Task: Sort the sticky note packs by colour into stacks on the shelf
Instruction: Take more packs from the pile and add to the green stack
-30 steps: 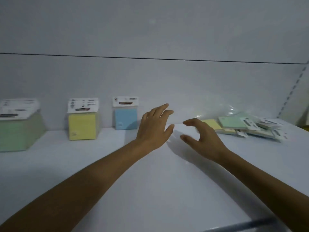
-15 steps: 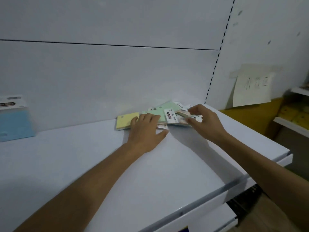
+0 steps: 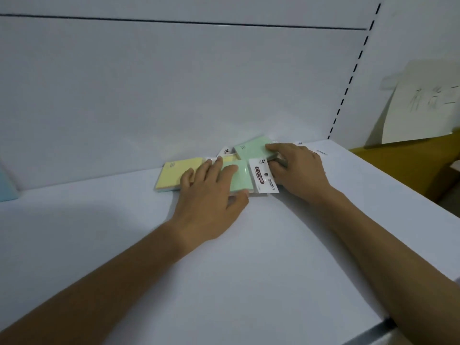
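Observation:
A loose pile of sticky note packs lies against the shelf's back wall. My left hand (image 3: 209,195) lies over a green pack (image 3: 240,176) with a white "STICKY NOTE" header card (image 3: 261,178); its fingers are on top and its thumb is against the near edge. Just behind, my right hand (image 3: 298,170) pinches a second green pack (image 3: 251,148) between forefinger and thumb. A yellow pack (image 3: 171,173) lies at the left of the pile, partly under my left fingers. More packs are hidden under both hands.
The corner of the blue stack (image 3: 5,185) shows at the far left edge. The white shelf (image 3: 224,282) ends at a front lip at the lower right. A slotted upright (image 3: 348,80) and a paper sign (image 3: 423,103) stand to the right.
My view has swung right from the sorted stacks to the loose pile. Both hands have reached the pile; the left now covers a green pack and the right has closed on another.

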A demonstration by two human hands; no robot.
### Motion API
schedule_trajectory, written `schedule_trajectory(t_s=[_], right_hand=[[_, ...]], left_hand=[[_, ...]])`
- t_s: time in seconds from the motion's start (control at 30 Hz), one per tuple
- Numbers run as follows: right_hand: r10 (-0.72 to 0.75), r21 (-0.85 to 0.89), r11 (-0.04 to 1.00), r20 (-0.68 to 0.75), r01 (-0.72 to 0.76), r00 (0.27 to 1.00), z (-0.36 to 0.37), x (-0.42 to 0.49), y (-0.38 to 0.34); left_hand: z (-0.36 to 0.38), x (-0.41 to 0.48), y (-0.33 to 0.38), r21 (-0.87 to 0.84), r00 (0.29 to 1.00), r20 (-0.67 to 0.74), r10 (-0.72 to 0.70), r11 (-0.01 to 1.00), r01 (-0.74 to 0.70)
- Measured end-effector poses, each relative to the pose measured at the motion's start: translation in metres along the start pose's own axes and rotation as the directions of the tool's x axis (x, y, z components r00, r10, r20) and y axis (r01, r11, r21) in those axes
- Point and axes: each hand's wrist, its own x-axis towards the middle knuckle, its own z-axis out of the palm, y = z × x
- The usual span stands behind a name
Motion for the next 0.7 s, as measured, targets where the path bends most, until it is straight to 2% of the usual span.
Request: schedule_trajectory(t_s=[0.1,0.27,0.33,0.4,0.47,0.57,0.63,0.7], right_hand=[[-0.021,-0.014,1.0,-0.045,0.02,0.999,-0.002,0.0,0.004],[-0.108,-0.016,0.994,-0.174,0.107,0.979,-0.003,-0.001,0.004],[-0.117,-0.005,0.993,-0.257,0.12,0.959,-0.007,-0.001,0.002],[-0.115,-0.02,0.993,-0.294,0.115,0.949,-0.013,0.0,0.002],[-0.1,0.005,0.994,-0.308,0.107,0.946,-0.016,0.0,0.0],[-0.092,0.083,0.989,-0.317,0.125,0.944,-0.015,-0.003,-0.004],[-0.103,0.165,0.972,-0.352,0.17,0.93,-0.017,-0.004,-0.009],[-0.127,0.265,0.926,-0.45,0.268,0.884,-0.019,-0.006,-0.018]], left_hand=[[-0.006,0.0,0.002,-0.005,0.995,-0.104,-0.01,1.0,0.01],[-0.001,0.0,0.002,0.026,0.998,-0.069,-0.009,1.0,0.011],[-0.001,0.002,0.0,-0.058,0.997,-0.079,-0.014,0.998,0.01],[-0.005,0.003,-0.001,-0.213,0.992,-0.115,-0.05,0.977,0.024],[-0.008,0.006,-0.004,-0.398,0.982,-0.111,-0.15,0.912,0.094],[-0.011,0.01,-0.008,-0.668,0.945,-0.045,-0.324,0.713,0.212],[-0.012,0.011,-0.009,-0.746,0.921,-0.063,-0.384,0.632,0.212],[-0.013,0.012,-0.01,-0.795,0.889,-0.102,-0.446,0.574,0.196]])
